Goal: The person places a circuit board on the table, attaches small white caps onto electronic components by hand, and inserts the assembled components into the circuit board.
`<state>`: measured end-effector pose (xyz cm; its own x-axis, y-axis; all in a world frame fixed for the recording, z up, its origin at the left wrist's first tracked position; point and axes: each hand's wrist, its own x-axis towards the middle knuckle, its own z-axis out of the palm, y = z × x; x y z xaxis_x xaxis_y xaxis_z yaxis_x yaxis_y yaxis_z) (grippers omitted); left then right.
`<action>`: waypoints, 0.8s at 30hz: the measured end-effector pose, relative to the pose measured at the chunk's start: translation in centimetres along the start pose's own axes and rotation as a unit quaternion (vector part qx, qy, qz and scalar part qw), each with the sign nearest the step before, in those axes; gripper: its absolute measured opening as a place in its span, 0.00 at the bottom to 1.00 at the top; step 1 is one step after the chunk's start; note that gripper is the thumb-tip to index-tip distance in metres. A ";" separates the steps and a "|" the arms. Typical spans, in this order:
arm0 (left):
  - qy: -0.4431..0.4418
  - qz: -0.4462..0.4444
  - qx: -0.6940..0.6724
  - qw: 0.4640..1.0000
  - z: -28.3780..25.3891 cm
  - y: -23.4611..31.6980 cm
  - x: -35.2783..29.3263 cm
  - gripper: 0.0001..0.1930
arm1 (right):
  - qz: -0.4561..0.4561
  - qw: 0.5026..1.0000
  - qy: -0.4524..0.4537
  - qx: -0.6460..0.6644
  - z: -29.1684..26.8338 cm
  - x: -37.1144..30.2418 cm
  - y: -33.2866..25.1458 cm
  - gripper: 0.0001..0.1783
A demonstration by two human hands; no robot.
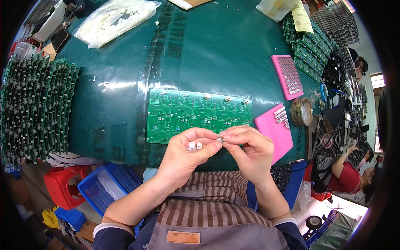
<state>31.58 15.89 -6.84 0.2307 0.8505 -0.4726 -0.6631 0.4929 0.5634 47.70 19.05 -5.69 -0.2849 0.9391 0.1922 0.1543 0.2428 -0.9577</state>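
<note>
My left hand and my right hand meet over the near edge of a green circuit board panel. Between the fingertips of both is a small whitish and metallic part, mostly covered by the fingers. White plastic sleeves lie in the curl of my left hand. Along the panel's far edge, toward the right, stand three small round metal-and-white components. To the right of my right hand lies a pink foam block with several small metal parts stuck in its far corner.
A second pink foam block full of metal parts lies farther right. Stacked circuit boards stand at the left and far right. A clear bag of white pieces lies at the far left. A tape roll sits near the right edge.
</note>
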 end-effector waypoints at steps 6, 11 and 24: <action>-0.002 -0.018 -0.038 0.999 -0.8 0.5 -0.3 0.06 | 0.007 0.997 -0.083 0.008 -0.1 1.5 -0.3 0.08; 0.025 0.003 -0.110 0.994 -1.7 0.7 -0.9 0.07 | 0.091 0.978 -0.185 0.022 1.0 4.3 -0.8 0.06; 0.046 0.009 -0.167 0.985 -2.5 1.5 -1.3 0.12 | 0.039 0.962 -0.120 -0.244 4.6 10.2 1.0 0.06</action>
<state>28.44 15.04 -7.06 0.1609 0.8306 -0.5332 -0.8677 0.3765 0.3246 40.62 27.75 -5.64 -0.4549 0.8905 0.0133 0.5924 0.3137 -0.7421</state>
